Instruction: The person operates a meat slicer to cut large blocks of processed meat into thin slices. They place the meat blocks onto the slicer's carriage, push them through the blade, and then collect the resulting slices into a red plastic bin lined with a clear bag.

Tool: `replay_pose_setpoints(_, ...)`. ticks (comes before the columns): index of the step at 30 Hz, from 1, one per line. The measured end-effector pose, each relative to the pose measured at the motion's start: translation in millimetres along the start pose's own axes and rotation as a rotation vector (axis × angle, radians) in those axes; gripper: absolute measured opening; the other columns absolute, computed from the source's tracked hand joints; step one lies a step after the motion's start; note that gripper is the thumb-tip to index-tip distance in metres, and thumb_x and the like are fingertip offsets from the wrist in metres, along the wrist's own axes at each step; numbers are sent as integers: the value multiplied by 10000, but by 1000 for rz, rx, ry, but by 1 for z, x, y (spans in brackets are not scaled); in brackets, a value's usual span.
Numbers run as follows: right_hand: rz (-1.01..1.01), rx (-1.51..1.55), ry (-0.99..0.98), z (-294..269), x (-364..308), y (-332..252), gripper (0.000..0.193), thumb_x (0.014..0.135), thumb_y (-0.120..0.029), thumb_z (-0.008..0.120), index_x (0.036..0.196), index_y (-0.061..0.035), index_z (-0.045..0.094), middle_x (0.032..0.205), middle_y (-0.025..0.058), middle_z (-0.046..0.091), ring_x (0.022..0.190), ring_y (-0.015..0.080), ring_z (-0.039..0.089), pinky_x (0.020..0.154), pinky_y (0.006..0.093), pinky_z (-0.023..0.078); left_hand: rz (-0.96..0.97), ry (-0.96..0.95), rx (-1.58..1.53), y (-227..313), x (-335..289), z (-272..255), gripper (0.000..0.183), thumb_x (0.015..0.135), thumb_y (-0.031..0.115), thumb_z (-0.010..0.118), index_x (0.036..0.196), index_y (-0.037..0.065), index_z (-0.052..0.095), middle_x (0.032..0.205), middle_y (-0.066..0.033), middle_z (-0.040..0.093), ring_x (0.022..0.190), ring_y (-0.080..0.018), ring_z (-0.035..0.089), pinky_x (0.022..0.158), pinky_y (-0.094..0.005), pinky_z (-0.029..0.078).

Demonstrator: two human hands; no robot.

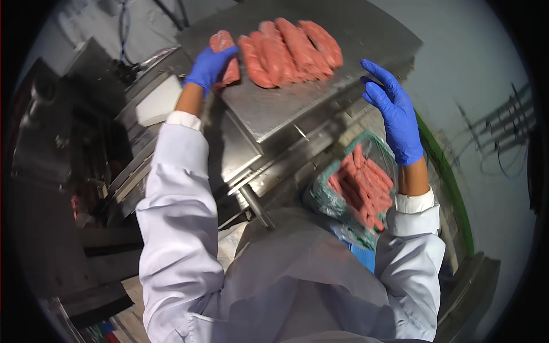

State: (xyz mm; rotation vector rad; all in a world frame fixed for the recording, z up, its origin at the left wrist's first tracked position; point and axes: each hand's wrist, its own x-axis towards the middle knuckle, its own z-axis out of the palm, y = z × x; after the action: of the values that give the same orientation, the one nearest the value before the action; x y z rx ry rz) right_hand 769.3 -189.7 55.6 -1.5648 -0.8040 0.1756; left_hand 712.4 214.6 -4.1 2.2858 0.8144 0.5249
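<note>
At the far left of the steel table (366,26), my left hand (207,70) in a blue glove has its fingers round a thick pink sausage (231,73). Part of that sausage is hidden under the hand. Just right of it, several thick pink sausages (289,54) lie side by side on the steel. My right hand (397,117), gloved in blue too, is raised off the table's right edge with fingers spread and nothing in them. Below it, a clear greenish plastic bag (325,191) holds several thinner sausages (363,186).
Metal machinery with a white block (159,102) stands left of the table. A steel bar (257,207) juts toward me below the table's near corner. Under the bag a bit of blue (363,257) shows. A green curved strip (446,177) runs along the right side.
</note>
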Motion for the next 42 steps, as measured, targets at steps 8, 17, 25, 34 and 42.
replay_pose_setpoints(8, 544, -610, 381, -244, -206, 200, 489, 871, -306, 666, 1271, -47, 557, 1181, 140, 636, 1023, 261, 625, 890, 344, 480, 628, 370, -656, 205, -89, 48, 380, 896, 213, 640, 1182, -30, 586, 1124, -118, 616, 1001, -178, 568, 915, -298, 429)
replay_pose_setpoints(17, 916, -1111, -102, -209, -390, 370, 439, 756, -310, 668, 1126, -82, 603, 1056, 233, 602, 975, 407, 601, 851, 468, 503, 1136, -775, 289, 176, -249, 427, 444, 883, 115, 553, 1323, 75, 508, 1263, -136, 573, 1205, -289, 525, 1064, -420, 356)
replay_pose_setpoints(25, 1203, -737, 38, -180, -399, 429, 753, 819, -421, 581, 1415, -50, 310, 1284, 305, 480, 1102, 477, 553, 926, 516, 470, 1461, -578, 540, 75, -323, 606, 411, 921, 222, 411, 1314, 128, 487, 1282, -98, 531, 1234, -296, 458, 995, -553, 331)
replay_pose_setpoints(34, 1175, -597, 107, -183, -402, 440, 811, 811, -294, 636, 1445, 24, 244, 1357, 289, 436, 1255, 412, 450, 1024, 410, 400, 1461, -1013, 526, 85, -304, 632, 319, 875, 233, 499, 1176, 138, 546, 1140, -89, 587, 1093, -282, 551, 928, -426, 409)
replay_pose_setpoints(42, 792, -106, 638, -215, -353, 418, 718, 768, -39, 671, 1420, -46, 371, 1326, 175, 487, 1142, 287, 520, 965, 332, 445, 1022, -1105, 300, 107, -303, 539, 568, 656, 221, 730, 1163, 68, 524, 1091, -175, 575, 1014, -355, 577, 857, -459, 464)
